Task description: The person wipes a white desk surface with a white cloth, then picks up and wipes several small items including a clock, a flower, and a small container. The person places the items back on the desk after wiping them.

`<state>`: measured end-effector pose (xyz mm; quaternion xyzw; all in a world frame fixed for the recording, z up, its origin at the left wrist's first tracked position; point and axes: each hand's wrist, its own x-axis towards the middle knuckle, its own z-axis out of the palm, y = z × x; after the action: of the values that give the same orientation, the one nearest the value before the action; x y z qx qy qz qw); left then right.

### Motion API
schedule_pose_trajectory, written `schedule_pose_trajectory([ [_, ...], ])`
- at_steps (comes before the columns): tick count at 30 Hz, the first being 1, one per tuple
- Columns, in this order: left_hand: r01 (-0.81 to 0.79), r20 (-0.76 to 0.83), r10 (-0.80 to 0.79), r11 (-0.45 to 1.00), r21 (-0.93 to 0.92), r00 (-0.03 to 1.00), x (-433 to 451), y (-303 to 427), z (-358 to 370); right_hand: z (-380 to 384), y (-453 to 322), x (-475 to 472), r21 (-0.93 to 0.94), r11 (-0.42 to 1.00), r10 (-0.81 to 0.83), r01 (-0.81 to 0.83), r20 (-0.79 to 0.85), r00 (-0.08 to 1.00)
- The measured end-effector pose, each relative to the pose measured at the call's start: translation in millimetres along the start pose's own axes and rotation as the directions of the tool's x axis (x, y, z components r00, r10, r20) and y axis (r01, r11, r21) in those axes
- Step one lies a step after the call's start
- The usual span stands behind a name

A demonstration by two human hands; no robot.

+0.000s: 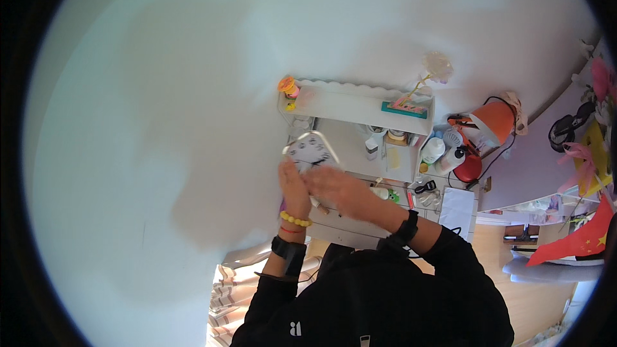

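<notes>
A clock with a pale gold rim and a white dial (315, 147) is tilted up in front of me, above the front left part of the white desk shelf (347, 106). My left hand (293, 185), with a yellow bead bracelet and a red string at its wrist, holds the clock by its lower left edge. My right hand (337, 190) is blurred and lies over the lower part of the dial. Its fingers are bent, and whether they touch the dial cannot be told. The two hands hide the clock's lower edge.
An orange desk lamp (494, 120) stands right of the shelf, beside white bottles (433, 149). An artificial flower (437, 66) rises from a teal-based item on the shelf top. A white sheet (456, 207) lies on the desk's right. A striped curtain (236, 303) hangs lower left.
</notes>
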<state>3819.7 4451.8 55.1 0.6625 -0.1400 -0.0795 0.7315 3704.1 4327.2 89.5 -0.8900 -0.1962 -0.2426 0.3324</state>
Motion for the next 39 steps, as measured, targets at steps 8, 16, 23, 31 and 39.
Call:
schedule_pose_trajectory([
  [8, -0.033, -0.021, 0.027, 0.916, -0.399, 0.999, 13.6, -5.7, -5.3, -1.6, 12.9, -45.0, 0.498, 0.734, 0.602, -0.461, -0.163, 0.782],
  [16, 0.244, 0.066, -0.236, 0.904, -0.352, 0.969, 0.1, -43.8, 43.9, -0.6, 65.4, -32.6, 0.655, 0.441, 0.845, -0.614, -0.072, 0.53],
  [23, 0.314, 0.19, -0.287, 0.94, -0.132, 0.939, 19.1, -36.5, 40.0, -55.3, 138.4, 0.6, 0.064, 0.815, 0.517, -0.576, -0.531, 0.672],
  [31, 0.295, 0.263, -0.273, 0.954, -0.05, 0.926, 1.4, -55.1, 23.8, -56.2, 179.8, 32.6, -0.101, 0.756, 0.539, -0.647, -0.467, 0.701],
  [39, 0.36, 0.347, -0.308, 0.928, -0.094, 0.886, -3.1, -66.1, 29.1, -51.3, 200.3, 28.4, -0.065, 0.81, 0.478, -0.583, -0.503, 0.72],
])
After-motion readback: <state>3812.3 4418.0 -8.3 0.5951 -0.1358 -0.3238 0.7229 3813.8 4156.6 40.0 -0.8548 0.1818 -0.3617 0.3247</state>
